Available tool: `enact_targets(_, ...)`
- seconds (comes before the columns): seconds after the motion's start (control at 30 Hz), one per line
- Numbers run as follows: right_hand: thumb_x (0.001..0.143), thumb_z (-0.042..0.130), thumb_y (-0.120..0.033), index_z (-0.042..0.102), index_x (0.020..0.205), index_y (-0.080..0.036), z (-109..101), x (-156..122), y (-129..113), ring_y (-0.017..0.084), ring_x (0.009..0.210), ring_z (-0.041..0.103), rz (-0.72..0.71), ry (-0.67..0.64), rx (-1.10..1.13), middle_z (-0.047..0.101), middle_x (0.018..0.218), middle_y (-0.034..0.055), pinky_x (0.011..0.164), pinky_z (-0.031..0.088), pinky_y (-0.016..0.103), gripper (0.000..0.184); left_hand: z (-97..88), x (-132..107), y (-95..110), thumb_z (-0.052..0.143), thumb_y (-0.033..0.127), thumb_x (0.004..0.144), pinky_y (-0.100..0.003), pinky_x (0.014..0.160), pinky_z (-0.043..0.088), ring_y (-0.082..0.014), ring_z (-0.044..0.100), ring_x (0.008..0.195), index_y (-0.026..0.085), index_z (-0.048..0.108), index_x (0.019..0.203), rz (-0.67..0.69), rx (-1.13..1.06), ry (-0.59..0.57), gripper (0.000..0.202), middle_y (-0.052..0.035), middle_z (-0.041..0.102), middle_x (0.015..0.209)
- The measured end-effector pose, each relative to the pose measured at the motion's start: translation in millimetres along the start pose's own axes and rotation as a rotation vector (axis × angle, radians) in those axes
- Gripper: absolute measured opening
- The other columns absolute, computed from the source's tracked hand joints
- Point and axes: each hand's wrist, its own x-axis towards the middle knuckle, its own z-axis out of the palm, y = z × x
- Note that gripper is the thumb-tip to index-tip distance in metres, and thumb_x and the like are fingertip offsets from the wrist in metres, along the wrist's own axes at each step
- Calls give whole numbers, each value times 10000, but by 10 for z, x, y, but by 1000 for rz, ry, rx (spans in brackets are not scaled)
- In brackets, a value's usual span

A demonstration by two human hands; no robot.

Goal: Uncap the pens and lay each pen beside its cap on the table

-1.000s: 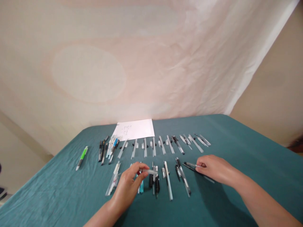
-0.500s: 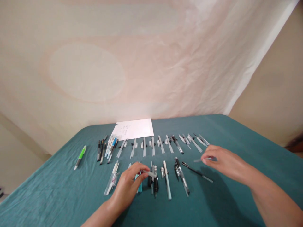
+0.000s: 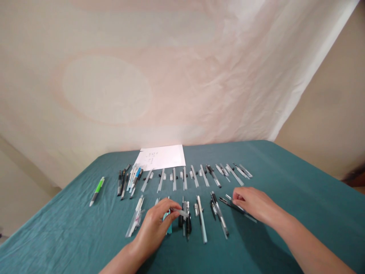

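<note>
My left hand (image 3: 156, 220) pinches a short, clear plastic piece (image 3: 181, 213), perhaps a pen cap, above a group of black and clear pen parts (image 3: 188, 226). Its fingers partly cover some light-blue pen parts (image 3: 169, 228). On the right, my right hand (image 3: 253, 201) is closed on a thin clear tube (image 3: 228, 197), low over the cloth. Just beneath those fingers lies a slim black pen refill (image 3: 225, 201) with a clear end. A clear pen with black ends (image 3: 219, 215) and a pale pen (image 3: 202, 222) lie between the hands.
Clear pen barrels with small caps (image 3: 174, 179) form a row farther back. To the left are a bunch of black, white and blue pens (image 3: 134, 178) and a green pen (image 3: 97, 191). A written paper (image 3: 168, 156) touches the wall end of the green cloth (image 3: 71, 220).
My right hand has come down and a little left with the clear tube, to beside the black refill. My left hand stays nearly in place with its clear piece.
</note>
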Motion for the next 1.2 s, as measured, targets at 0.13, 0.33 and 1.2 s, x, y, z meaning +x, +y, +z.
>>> enact_targets(0.13,812,508,-315,603,887,-265,18,2,-65,144,724,573,-72,68,59,621,854,-5,573,344,216,130,4,0,1,451,257,880,-231,770,416,-135,559,840,218,584,924,14,-3,-11,145,-18,602,896)
enact_targets(0.33,819,515,-329,577,925,-284,113,-12,-258,139,759,563,-245,191,14,561,960,-11,626,372,231,131,8,-5,-3,459,251,876,-225,770,420,-136,565,848,220,591,913,28,0,-3,141,-18,612,894)
enact_targets(1.2,755,569,-405,519,876,-212,64,-72,-129,132,687,541,-54,18,161,533,933,16,589,350,229,233,-8,-8,23,453,264,880,-235,764,423,-141,565,840,213,596,913,35,6,-23,155,-24,612,878)
